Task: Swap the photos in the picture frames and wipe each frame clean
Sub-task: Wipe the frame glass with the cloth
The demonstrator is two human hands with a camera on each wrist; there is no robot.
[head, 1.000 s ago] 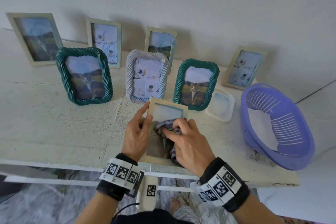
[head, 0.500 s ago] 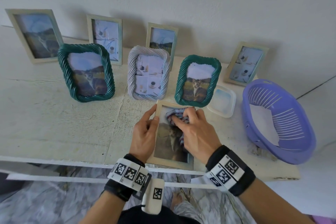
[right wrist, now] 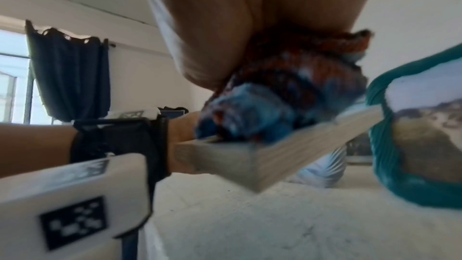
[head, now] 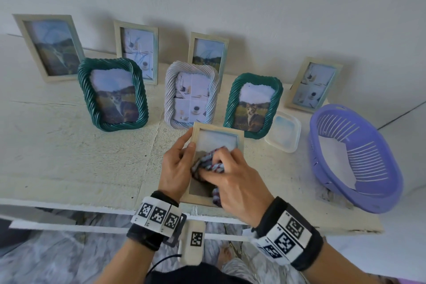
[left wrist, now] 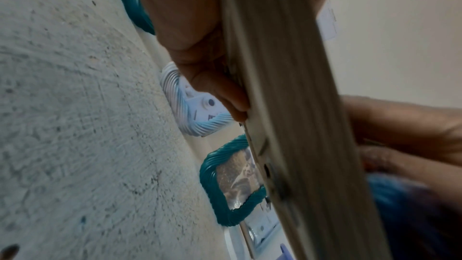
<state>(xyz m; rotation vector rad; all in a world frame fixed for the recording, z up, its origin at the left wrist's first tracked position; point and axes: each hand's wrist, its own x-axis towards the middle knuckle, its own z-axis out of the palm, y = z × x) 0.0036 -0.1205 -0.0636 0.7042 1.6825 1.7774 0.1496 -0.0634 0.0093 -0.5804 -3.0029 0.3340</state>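
A pale wooden picture frame (head: 217, 132) is held tilted above the table's near edge. My left hand (head: 177, 163) grips its left side, thumb on the front, fingers behind (left wrist: 220, 90); the frame's edge (left wrist: 287, 106) fills the left wrist view. My right hand (head: 232, 177) holds a bunched blue, red and white cloth (head: 211, 165) and presses it onto the glass at mid-height. In the right wrist view the cloth (right wrist: 275, 106) sits on the frame (right wrist: 262, 157). The lower part of the photo is hidden by the hands.
Behind stand two teal rope-pattern frames (head: 113, 94) (head: 252, 106), a white rope-pattern frame (head: 191, 94) and several plain pale frames (head: 49, 46) against the wall. A clear lidded box (head: 284, 134) and a purple basket (head: 355, 157) lie at right. The table edge (head: 69, 205) runs below the hands.
The right hand slid the cloth up to the top of the glass half a second ago, then back down to mid-height now. The left hand kept its grip on the frame.
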